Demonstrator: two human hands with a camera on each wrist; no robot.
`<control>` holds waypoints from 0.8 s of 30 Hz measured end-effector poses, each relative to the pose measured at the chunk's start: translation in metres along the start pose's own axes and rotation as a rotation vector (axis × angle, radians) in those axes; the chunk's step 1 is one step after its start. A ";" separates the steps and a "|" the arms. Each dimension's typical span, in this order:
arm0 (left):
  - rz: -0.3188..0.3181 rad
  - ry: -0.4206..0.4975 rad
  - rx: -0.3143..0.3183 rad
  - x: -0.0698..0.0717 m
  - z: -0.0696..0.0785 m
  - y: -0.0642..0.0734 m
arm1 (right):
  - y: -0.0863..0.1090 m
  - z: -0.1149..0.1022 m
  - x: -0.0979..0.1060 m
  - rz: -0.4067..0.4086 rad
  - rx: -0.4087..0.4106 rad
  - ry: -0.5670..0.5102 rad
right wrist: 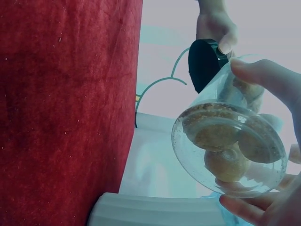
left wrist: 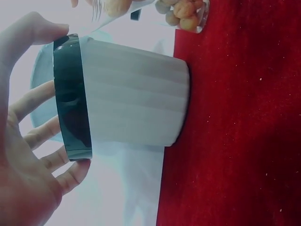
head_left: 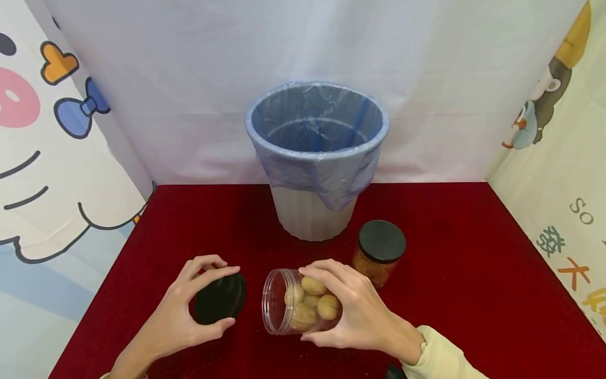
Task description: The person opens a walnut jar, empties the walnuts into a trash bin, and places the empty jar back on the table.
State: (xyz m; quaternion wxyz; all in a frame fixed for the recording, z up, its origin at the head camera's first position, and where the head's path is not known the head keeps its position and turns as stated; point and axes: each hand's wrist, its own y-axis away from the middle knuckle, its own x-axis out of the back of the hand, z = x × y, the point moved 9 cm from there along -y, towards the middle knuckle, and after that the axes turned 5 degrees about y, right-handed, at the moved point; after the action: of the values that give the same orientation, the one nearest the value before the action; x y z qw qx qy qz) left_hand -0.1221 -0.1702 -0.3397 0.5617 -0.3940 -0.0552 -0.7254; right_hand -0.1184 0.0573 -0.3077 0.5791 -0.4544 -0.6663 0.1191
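Note:
My left hand (head_left: 176,311) holds a round black lid (head_left: 221,299) by its rim, thumb on one side and fingers on the other. In the left wrist view the lid (left wrist: 73,101) appears edge-on. To the right of it, my right hand (head_left: 362,308) grips a clear plastic jar (head_left: 278,302), tipped on its side above the table. The jar's uncovered mouth points left toward the lid, with a gap between them. Several walnuts (head_left: 328,307) lie inside. In the right wrist view the jar's round bottom (right wrist: 188,162) faces the camera.
A white bin (head_left: 312,210) lined with a blue bag (head_left: 326,171) stands at the back of the red table (head_left: 454,273). Right of its base is a jar with a black lid (head_left: 381,241) and orange-brown contents. A dark object (head_left: 395,371) shows at the bottom edge.

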 end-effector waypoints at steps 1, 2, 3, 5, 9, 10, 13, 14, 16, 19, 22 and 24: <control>-0.001 0.000 -0.002 0.000 0.000 0.000 | 0.000 0.000 0.000 -0.003 -0.003 0.000; -0.003 0.000 -0.002 -0.001 0.000 0.001 | 0.001 0.001 0.000 -0.005 -0.005 0.000; -0.004 0.000 -0.004 -0.001 0.000 0.001 | 0.001 0.001 0.000 -0.007 -0.008 0.001; -0.001 -0.004 -0.007 -0.001 0.000 0.002 | 0.001 0.001 0.001 -0.005 -0.006 0.000; 0.004 -0.010 -0.004 -0.002 -0.002 0.004 | 0.002 0.000 0.001 0.000 -0.005 0.002; 0.004 -0.010 0.001 -0.002 -0.002 0.004 | 0.003 0.000 0.001 0.000 -0.005 0.001; 0.000 -0.004 0.022 -0.002 -0.006 0.005 | 0.003 0.000 0.001 -0.002 -0.010 -0.002; -0.002 -0.002 0.031 -0.002 -0.007 0.006 | 0.003 0.000 0.001 -0.003 -0.011 -0.003; -0.004 -0.001 0.044 -0.002 -0.010 0.006 | 0.003 0.000 0.001 -0.003 -0.011 -0.001; -0.004 -0.007 0.050 -0.002 -0.014 0.008 | 0.003 0.000 0.002 -0.001 -0.007 0.000; -0.001 -0.017 0.056 -0.002 -0.020 0.009 | 0.004 0.001 0.002 -0.003 -0.008 0.002; -0.002 -0.021 0.060 -0.001 -0.023 0.010 | 0.004 0.002 0.002 -0.006 -0.013 -0.001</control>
State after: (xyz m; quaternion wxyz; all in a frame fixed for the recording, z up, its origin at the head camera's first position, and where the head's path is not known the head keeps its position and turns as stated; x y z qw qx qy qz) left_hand -0.1249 -0.1849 -0.3601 0.5718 -0.3846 -0.0834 -0.7199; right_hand -0.1181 0.0615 -0.3101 0.5762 -0.4562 -0.6686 0.1130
